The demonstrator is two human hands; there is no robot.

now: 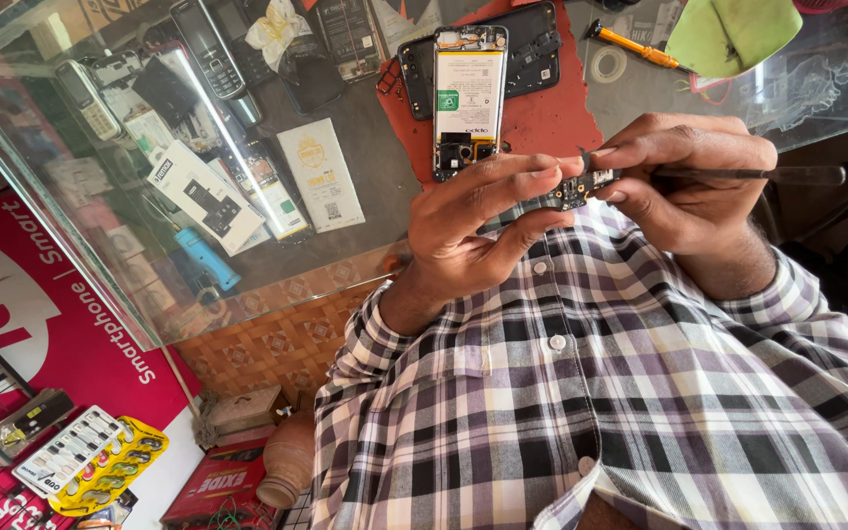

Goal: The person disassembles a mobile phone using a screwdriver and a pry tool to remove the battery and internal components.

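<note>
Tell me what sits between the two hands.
Head view: a small dark circuit board bridges the left hand and right hand; nothing else lies between.

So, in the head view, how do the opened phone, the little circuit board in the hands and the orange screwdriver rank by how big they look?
1. Opened phone
2. Orange screwdriver and small circuit board: too close to rank; the board is nearer the camera and partly covered by fingers.

Both hands (pixel 483 221) (pixel 684 182) raised, grips pinched.
</note>
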